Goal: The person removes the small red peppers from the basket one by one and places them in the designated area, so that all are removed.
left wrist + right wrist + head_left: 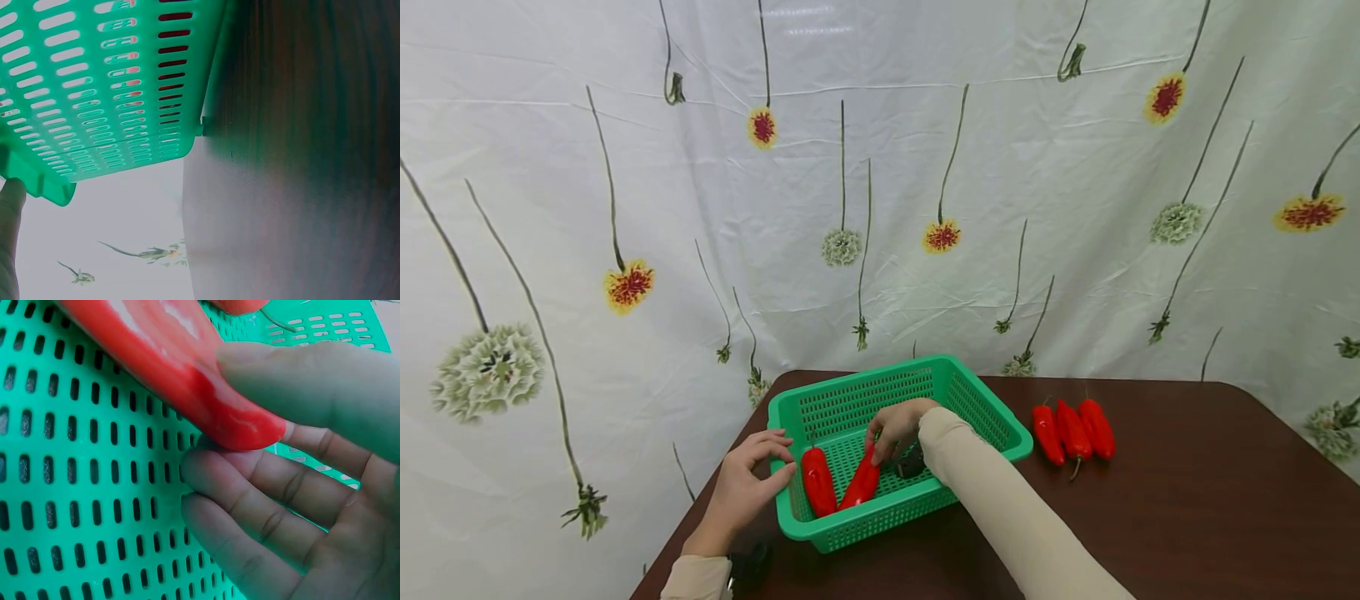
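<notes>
A green plastic basket (902,518) with slotted walls stands on the table. Inside it my right hand (901,427) pinches the upper end of a red chili pepper (861,483). In the right wrist view, the thumb lies on top of the pepper (181,369) and the other fingers are beneath it. A second red pepper (818,482) lies to its left in the basket. My left hand (747,479) is at the basket's left rim, fingers loosely bent and holding nothing. The left wrist view shows one finger (9,219) right at the rim.
On the dark brown table (1195,483), three red peppers (1073,431) lie side by side to the right of the basket. A white cloth (880,283) printed with flowers hangs behind. The table's left edge runs close by my left hand.
</notes>
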Available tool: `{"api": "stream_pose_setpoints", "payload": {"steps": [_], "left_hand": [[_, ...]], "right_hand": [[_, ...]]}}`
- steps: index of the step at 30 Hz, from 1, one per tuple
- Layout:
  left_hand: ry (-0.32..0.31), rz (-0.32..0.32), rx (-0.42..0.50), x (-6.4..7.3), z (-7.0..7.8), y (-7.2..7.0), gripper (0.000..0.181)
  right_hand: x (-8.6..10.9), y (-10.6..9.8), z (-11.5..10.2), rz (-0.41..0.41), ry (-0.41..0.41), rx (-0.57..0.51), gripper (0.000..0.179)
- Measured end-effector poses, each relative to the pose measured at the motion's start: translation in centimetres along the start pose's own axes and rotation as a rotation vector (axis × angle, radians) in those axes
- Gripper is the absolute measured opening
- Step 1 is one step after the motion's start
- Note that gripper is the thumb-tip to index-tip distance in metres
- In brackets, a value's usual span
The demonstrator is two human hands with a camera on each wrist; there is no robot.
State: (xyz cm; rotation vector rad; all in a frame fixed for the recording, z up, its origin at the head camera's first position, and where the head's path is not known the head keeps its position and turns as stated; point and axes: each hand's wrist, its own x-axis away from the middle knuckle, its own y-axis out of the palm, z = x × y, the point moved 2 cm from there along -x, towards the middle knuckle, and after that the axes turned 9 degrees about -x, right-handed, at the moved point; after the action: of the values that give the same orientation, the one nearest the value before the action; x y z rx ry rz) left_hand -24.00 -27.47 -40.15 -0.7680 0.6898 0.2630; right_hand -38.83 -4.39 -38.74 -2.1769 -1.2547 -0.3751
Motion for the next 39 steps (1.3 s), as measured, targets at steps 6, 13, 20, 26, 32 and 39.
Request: {"api": "stream_pose_setpoints", "payload": {"steps": [6,13,20,26,32,39], "left_hand": [[0.014,0.004,0.006,0.04,0.04,0.01,0.020],[0.022,0.004,0.001,0.07,-0.13,0.07,0.019],[0.011,0.000,0.004,0.00,-0.15,0.02,0.016],[0.004,0.001,0.003,-0.12,0.02,-0.10,0.014],[0.007,0.004,0.006,-0.10,0.04,-0.10,0.019],[0.006,0.000,0.001,-0.12,0.05,-0.13,0.014]], "right_hand": [[0.08,-0.02,0.11,-0.001,-0.008,-0.004,0.018],[-0.20,0.01,0.33,-0.004,-0.017,-0.011,0.016],[-0.23,-0.18,0.33,-0.016,-0.044,-0.013,0.013],[0.03,-0.28,0.13,-0.033,-0.080,-0.040,0.011],[0.24,-0.33,-0.03,-0.057,-0.109,-0.137,0.012],[0.31,-0.73,-0.23,-0.054,-0.168,-0.207,0.012]]}}
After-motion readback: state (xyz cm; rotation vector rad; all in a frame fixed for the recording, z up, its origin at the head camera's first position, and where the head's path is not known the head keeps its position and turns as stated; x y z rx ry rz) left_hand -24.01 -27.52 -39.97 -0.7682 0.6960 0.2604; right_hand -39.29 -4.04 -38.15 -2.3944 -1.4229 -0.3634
